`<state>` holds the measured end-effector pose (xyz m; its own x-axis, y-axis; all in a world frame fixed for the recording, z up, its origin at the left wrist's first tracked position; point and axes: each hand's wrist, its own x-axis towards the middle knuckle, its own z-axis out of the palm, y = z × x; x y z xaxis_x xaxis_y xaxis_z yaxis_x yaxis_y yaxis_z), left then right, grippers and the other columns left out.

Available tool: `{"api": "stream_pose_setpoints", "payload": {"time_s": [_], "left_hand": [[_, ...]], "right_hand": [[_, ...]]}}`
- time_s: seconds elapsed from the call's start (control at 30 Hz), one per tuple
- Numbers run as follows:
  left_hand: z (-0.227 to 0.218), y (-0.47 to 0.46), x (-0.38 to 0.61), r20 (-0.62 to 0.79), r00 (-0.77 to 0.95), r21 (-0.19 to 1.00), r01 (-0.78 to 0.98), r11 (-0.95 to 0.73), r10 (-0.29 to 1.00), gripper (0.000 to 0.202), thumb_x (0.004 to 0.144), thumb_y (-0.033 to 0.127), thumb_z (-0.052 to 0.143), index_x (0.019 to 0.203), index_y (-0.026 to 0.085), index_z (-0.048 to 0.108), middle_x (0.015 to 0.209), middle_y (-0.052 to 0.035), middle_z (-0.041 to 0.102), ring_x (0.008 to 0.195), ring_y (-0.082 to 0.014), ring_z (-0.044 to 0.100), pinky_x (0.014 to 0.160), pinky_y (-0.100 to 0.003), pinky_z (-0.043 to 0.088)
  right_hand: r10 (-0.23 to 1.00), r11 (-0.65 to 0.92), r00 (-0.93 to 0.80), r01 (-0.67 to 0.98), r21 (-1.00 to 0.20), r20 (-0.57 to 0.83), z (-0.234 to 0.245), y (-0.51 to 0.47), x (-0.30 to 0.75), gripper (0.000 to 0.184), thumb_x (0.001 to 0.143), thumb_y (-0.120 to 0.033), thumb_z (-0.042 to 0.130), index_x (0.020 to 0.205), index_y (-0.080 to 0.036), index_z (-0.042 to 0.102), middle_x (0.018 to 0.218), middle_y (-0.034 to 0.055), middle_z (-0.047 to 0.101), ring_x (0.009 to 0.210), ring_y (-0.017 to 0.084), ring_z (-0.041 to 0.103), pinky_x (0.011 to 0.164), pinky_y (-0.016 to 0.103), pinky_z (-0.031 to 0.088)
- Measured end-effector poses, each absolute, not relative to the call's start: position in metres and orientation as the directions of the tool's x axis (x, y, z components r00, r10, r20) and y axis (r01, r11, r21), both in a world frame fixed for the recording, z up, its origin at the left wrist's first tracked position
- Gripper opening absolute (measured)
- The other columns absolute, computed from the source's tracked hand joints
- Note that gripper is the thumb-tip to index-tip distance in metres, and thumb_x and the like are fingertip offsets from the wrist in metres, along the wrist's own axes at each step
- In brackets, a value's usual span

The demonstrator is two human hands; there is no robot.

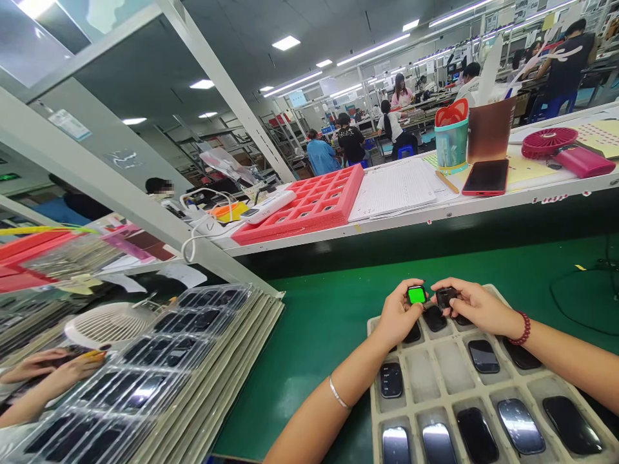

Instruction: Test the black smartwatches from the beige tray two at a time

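Between the thumb and fingers of my left hand is a smartwatch with a lit green screen. My right hand grips a second smartwatch with a dark face, close beside the green one. Both hands are above the far side of a beige compartment tray. Dark watch faces lie in many of its pockets, among them one with small white text at the left and a blank one near the right wrist. Several pockets hold nothing. My forearms cover part of the tray.
Stacked clear-covered trays of dark screens rise at the left, where another person's hands work beside a white fan. On the shelf ahead are a red foam tray, papers, a phone and a cup. A cable lies right.
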<state>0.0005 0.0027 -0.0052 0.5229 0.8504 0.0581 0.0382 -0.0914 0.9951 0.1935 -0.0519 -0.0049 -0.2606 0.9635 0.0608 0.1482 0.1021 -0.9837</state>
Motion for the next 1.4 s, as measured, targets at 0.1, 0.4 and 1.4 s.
{"api": "stream_pose_setpoints", "payload": {"time_s": [0.1, 0.4, 1.4], "left_hand": [[-0.0053, 0.0029, 0.0005, 0.058, 0.524, 0.994, 0.050, -0.099, 0.850, 0.045, 0.066, 0.007, 0.054, 0.110, 0.016, 0.053, 0.094, -0.0064, 0.064, 0.083, -0.0155, 0.060, 0.070, -0.024, 0.046], [-0.0071, 0.0031, 0.0005, 0.063, 0.526, 0.996, 0.021, -0.088, 0.848, 0.046, 0.065, 0.006, 0.053, 0.109, 0.016, 0.053, 0.094, -0.0066, 0.064, 0.085, -0.0163, 0.060, 0.071, -0.025, 0.048], [-0.0059, 0.0020, -0.0006, 0.086, 0.521, 0.991, 0.040, -0.125, 0.849, 0.040, 0.071, 0.008, 0.054, 0.111, 0.016, 0.055, 0.091, -0.0063, 0.065, 0.081, -0.0156, 0.061, 0.069, -0.025, 0.049]], "right_hand": [[0.963, 0.106, -0.262, 0.128, -0.986, 0.070, -0.0041, -0.0525, 0.1931, 0.041, 0.078, -0.014, 0.047, 0.119, -0.019, 0.050, 0.104, 0.0075, 0.061, 0.077, 0.014, 0.063, 0.067, 0.026, 0.050], [0.960, 0.119, -0.272, 0.164, -0.979, 0.071, -0.0047, -0.0516, 0.1934, 0.041, 0.080, -0.013, 0.044, 0.120, -0.018, 0.049, 0.089, 0.0059, 0.063, 0.077, 0.016, 0.063, 0.067, 0.027, 0.051], [0.954, 0.138, -0.286, 0.176, -0.975, 0.084, -0.0053, -0.0517, 0.1941, 0.038, 0.084, -0.017, 0.046, 0.121, -0.018, 0.051, 0.094, 0.0067, 0.064, 0.076, 0.016, 0.063, 0.069, 0.030, 0.052]]}}
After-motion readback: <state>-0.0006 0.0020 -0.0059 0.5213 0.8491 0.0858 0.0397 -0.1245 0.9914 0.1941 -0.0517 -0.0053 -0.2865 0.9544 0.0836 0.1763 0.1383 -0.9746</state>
